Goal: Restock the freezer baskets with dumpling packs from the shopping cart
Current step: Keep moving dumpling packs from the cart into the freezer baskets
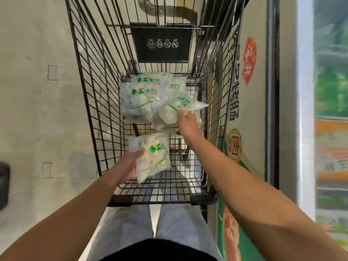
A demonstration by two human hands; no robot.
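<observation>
Here, inside the shopping cart [105,102], my left hand [128,166] grips one dumpling pack [153,157] by its left edge, thumb curled over the top, holding it above the cart's near end. My right hand [188,123] reaches deeper into the cart, its fingers [181,114] pinching the plastic of a second pack [175,110], which is tilted and partly lifted off the pile of packs [139,97] lying at the cart's far end; the freezer [250,113] stands just right of the cart
</observation>
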